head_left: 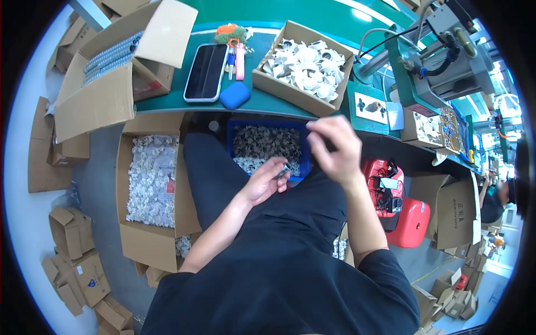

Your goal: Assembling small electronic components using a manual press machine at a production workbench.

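My left hand [264, 184] is over my lap, its fingers closed round a small dark cylindrical part [284, 169] with a pale edge. Just beyond it sits a blue bin [229, 139] of small dark grey pieces [267, 140], with white pieces [251, 163] along its near side. My right hand [339, 149] is raised to the right of the bin, near the bench edge. Its fingers are curled with thumb and forefinger close together; anything pinched there is too small or hidden to make out. The two hands are apart.
On the green bench are a cardboard box of white plastic pieces [306, 70], a phone [205, 72], keys [231, 66] and a blue case [235, 95]. A press machine [413, 84] stands right. A carton of white parts [149, 178] is left of my legs; red cases [410, 223] are right.
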Action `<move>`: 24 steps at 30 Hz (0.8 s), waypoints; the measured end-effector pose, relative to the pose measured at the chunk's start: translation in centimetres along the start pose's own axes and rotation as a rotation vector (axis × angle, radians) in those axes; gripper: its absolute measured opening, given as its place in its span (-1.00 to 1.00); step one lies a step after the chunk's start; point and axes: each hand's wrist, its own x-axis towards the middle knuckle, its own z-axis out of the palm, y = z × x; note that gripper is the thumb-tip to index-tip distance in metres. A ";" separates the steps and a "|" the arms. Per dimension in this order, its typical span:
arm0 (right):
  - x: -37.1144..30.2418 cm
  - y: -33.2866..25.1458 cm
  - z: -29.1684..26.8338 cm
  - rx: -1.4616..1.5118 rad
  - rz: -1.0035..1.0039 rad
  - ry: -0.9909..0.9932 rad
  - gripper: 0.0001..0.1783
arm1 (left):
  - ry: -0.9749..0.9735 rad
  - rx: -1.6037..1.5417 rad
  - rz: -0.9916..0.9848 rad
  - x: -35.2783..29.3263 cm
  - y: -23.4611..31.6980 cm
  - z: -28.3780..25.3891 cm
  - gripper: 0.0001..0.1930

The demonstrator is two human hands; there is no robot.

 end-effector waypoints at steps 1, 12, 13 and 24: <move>-1.5 -0.6 0.4 -0.002 0.011 -0.008 -0.71 | -0.049 0.040 0.018 -0.1 0.5 1.3 -0.69; -5.0 1.9 -2.9 0.061 0.229 0.084 -0.72 | -0.246 0.298 -0.016 2.1 2.4 6.5 -0.55; -4.2 2.9 -4.5 -0.060 0.216 0.227 -0.72 | -0.231 0.319 -0.020 2.2 2.3 6.4 -0.55; 0.9 7.5 -11.3 -0.364 0.564 0.160 -0.76 | -0.059 0.456 -0.230 1.0 -2.7 -1.1 -0.60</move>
